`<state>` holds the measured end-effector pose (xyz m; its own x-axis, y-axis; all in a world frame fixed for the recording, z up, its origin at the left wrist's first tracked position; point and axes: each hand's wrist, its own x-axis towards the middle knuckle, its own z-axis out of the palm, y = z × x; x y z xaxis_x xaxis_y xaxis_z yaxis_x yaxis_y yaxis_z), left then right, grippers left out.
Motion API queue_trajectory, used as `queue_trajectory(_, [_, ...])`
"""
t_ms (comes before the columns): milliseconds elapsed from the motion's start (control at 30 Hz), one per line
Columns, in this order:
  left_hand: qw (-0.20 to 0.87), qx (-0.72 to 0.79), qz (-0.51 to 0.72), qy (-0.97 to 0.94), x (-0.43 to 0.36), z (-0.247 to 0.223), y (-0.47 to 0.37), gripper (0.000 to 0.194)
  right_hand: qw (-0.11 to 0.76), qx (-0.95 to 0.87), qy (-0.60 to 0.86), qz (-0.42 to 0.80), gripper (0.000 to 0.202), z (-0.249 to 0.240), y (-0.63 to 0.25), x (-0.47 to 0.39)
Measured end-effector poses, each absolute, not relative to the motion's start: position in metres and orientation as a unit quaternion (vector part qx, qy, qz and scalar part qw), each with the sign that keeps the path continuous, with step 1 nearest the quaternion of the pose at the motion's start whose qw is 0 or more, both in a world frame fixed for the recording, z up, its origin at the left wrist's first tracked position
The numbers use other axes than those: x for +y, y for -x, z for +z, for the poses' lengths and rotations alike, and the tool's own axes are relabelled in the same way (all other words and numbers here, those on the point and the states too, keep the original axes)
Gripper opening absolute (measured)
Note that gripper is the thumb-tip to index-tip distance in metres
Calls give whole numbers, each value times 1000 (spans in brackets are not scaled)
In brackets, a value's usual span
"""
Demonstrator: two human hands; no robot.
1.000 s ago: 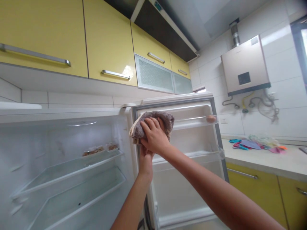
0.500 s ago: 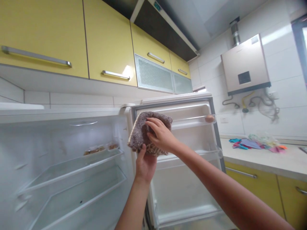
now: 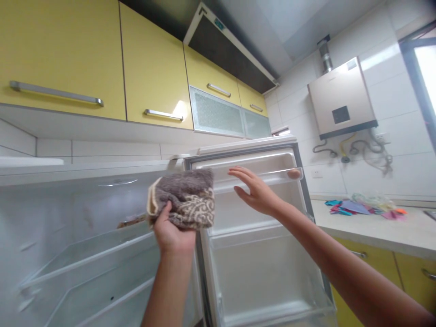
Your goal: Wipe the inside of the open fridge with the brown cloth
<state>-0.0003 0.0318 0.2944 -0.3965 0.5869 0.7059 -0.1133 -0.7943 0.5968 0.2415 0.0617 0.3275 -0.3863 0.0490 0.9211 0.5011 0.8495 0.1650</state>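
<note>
A folded grey-brown cloth (image 3: 185,197) with a cream scroll pattern and pale edging is held up in front of the open fridge. My left hand (image 3: 173,236) grips it from below, thumb on the near face and the other fingers hidden behind it. To the right, my right hand (image 3: 254,190) is apart from the cloth, fingers stretched out with nothing in them. Behind that hand is the fridge door (image 3: 259,268) with its clear shelves. An egg (image 3: 294,173) sits at the right end of the upper door shelf.
Glass shelves (image 3: 91,245) cross the fridge interior at left, with a partly hidden food package (image 3: 131,221) on the upper one. Yellow cabinets (image 3: 153,68) hang overhead. At right, coloured cloths and plastic (image 3: 361,206) lie on the counter (image 3: 374,231) below a water heater (image 3: 342,97).
My right hand has let go of the cloth and moved right, its fingers now straighter. My left hand has carried the cloth left, turning its patterned side into view.
</note>
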Motion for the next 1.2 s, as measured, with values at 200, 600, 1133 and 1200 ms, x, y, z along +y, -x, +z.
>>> queue_trajectory(200, [-76,266,859,-431,25,346,23,57,561,-723,310,-259,38,317,-305,78])
queue_trajectory(600, [-241,549,157,-785,64,416,-36,40,548,-726,337,-243,31,303,-317,84])
queue_trajectory(1133, [-132,490,42,-861,118,448,-146,41,545,-728,322,-264,36,297,-313,65])
queue_trajectory(1200, [-113,488,44,-864,121,449,-149,43,538,-734,313,-273,39,297,-319,64])
